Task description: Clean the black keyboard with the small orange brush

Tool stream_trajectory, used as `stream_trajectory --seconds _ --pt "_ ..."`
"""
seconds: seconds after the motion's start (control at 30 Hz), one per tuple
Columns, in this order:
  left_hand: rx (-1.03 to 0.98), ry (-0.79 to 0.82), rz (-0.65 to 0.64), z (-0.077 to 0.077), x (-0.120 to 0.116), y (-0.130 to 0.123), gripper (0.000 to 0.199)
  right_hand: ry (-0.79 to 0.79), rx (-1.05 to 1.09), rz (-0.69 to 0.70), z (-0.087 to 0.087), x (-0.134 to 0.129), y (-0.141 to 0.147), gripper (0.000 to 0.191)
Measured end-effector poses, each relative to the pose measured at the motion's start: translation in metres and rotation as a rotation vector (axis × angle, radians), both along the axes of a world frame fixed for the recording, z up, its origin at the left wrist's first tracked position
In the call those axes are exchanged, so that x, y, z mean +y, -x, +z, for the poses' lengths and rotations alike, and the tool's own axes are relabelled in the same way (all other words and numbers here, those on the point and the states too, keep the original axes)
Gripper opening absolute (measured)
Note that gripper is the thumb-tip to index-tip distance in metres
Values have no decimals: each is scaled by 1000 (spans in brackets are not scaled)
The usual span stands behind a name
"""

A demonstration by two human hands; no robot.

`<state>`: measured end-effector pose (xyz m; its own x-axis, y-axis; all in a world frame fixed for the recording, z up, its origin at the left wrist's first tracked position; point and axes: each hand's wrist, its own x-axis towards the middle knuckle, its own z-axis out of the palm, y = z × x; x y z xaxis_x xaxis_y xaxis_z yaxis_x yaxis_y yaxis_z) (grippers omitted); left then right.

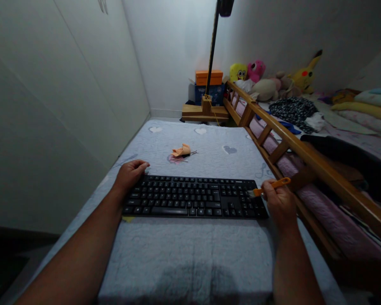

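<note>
A black keyboard lies flat on the pale blue quilted cover. My left hand is at its far left corner, fingers curled against the edge and thumb on top; part of the grip is hidden. In my right hand is a small brush with an orange handle, pinched between thumb and fingers. Its pale bristles touch or hover just over the number keys at the right end. Behind the keyboard lie a crumpled peach cloth and thin sticks that look like cotton swabs.
A wooden bed rail runs along the right side, with clothes and plush toys beyond it. White cabinet doors stand at the left. Past the far edge are a wooden stand with a black pole and an orange box.
</note>
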<state>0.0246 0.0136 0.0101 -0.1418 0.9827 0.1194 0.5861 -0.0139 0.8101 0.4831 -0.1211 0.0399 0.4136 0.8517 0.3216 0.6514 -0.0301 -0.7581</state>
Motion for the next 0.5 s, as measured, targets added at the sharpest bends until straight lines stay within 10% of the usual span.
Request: stream_trajectory --seconds 0.5 --pt "17 2 -12 0 0 1 41 -75 204 4 -2 -2 0 37"
